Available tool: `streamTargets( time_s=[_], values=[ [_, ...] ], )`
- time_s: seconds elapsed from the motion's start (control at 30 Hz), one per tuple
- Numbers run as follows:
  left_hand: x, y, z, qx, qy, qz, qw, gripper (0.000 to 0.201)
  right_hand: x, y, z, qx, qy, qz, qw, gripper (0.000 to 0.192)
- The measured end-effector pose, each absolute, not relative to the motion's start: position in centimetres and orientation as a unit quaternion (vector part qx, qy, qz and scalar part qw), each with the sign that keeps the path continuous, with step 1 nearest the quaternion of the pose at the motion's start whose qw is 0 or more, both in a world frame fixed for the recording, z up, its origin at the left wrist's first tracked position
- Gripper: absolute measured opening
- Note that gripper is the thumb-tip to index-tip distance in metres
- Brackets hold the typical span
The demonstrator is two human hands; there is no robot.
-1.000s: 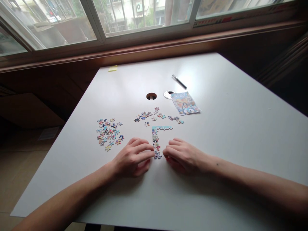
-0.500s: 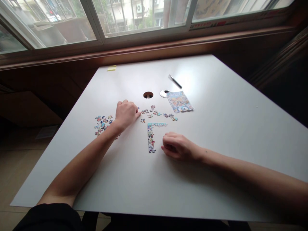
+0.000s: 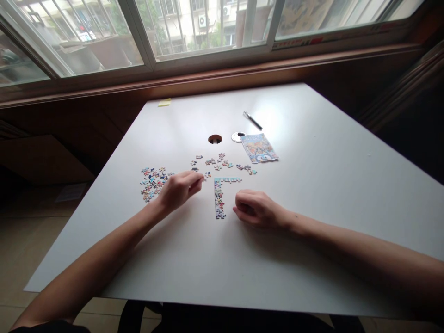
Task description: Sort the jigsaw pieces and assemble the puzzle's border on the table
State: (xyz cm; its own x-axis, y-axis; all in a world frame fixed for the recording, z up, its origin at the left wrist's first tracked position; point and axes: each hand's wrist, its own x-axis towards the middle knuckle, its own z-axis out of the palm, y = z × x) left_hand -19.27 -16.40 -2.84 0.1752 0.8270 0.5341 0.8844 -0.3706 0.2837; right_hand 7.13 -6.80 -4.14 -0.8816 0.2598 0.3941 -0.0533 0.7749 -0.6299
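My left hand [image 3: 181, 188] is pinched closed, with a small pale puzzle piece at its fingertips. It hovers between the piece pile and the joined puzzle strip. That L-shaped strip [image 3: 218, 199] has a light-blue top row and a multicoloured left column. Just right of it, my right hand [image 3: 255, 208] rests on the table in a loose fist, and nothing shows inside its curl. Scattered loose puzzle pieces [image 3: 221, 157] lie beyond the strip. A denser pile of puzzle pieces [image 3: 151, 184] is left of my left hand, which partly hides it.
The white table [image 3: 194, 263] has a round cable hole [image 3: 215, 139] with its loose ring cover [image 3: 238, 137] nearby. A printed picture sheet [image 3: 260, 148] lies by the cover, a pen [image 3: 253, 120] behind it. A yellow sticky note [image 3: 164, 102] is at the far edge.
My left hand has come back toward me from the loose pieces, uncovering several of them and more of the pile. My right hand stays beside the strip. The camera view has shifted slightly.
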Motion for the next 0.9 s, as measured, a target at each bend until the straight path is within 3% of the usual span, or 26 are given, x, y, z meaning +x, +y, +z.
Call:
streamTargets(
  time_s=[0.23,0.33,0.9],
  values=[
    [-14.6,-20.9,-3.3,-0.773,-0.477,-0.400,-0.119,0.015,7.1,-6.9,-3.9,-0.037,-0.913,0.324,0.245,0.020],
    [-13.9,-20.6,-3.2,-0.769,-0.463,-0.419,-0.138,0.011,7.2,-7.1,-3.5,-0.025,-0.916,0.313,0.250,0.005],
    [-13.9,-20.5,-3.7,-0.735,-0.443,-0.471,-0.206,0.011,6.8,-9.6,-3.4,-0.041,-0.894,0.314,0.316,0.007]
  ],
)
